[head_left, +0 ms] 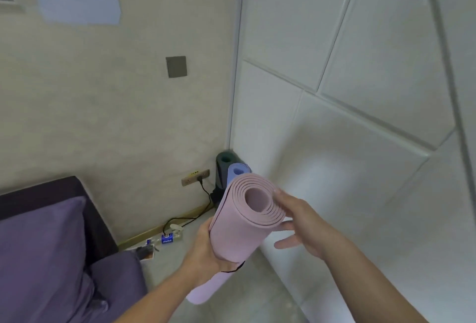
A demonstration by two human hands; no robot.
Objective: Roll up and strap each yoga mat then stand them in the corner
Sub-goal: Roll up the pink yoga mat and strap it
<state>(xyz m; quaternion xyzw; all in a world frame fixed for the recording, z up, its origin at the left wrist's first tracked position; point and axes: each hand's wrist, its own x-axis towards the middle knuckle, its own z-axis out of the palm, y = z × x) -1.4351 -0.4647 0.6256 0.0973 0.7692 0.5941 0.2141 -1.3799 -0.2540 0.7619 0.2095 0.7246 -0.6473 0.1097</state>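
Observation:
A rolled pink yoga mat [239, 230] is held tilted above the floor, its spiral end facing me. My left hand [206, 253] grips it from below around the middle, where a thin black strap [235, 268] circles the roll. Beside the mat's upper end, my right hand [298, 222] has its fingers spread, fingertips touching the rim. Two rolled mats stand upright in the corner behind it: a dark green mat [223, 165] against the wall and a light blue mat [235, 172] in front of it, partly hidden by the pink roll.
A purple sofa [51, 258] fills the lower left. A wall socket [195, 177] with a black cable [190, 217] and small clutter [167, 239] lie along the skirting board. White padded wall panels [347, 116] stand on the right.

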